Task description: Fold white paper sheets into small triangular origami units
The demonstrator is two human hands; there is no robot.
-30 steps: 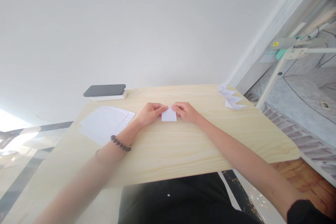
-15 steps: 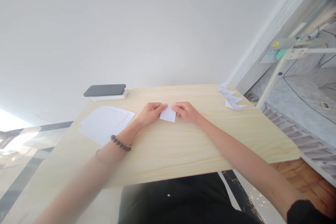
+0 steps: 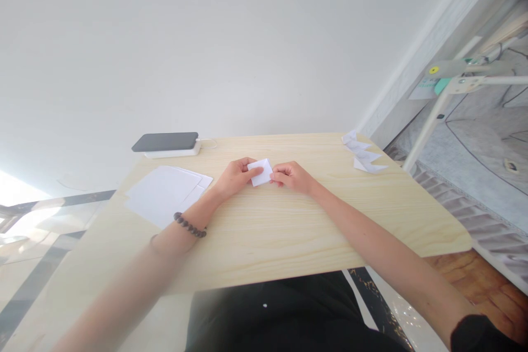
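Note:
A small folded white paper (image 3: 261, 177) is between my two hands, just above the middle of the wooden table (image 3: 280, 231). My left hand (image 3: 238, 177) grips it from the left, with the thumb lying across its face and the fingers behind. On the other side, my right hand (image 3: 291, 176) pinches the paper's right edge between thumb and fingertips. Fold lines show faintly on the paper's upper right. Whether it touches the tabletop I cannot tell.
Flat white paper sheets (image 3: 165, 192) overlap at the left. Behind them a dark phone (image 3: 165, 142) rests on a white block (image 3: 173, 153) with a short cable. Several folded paper pieces (image 3: 363, 155) stand at the far right, and a wall (image 3: 247, 55) rises behind the table.
The paper has turned and tilted between my hands, its position slightly higher. My left thumb has slid onto its face, while my right fingers have shifted to its lower right edge.

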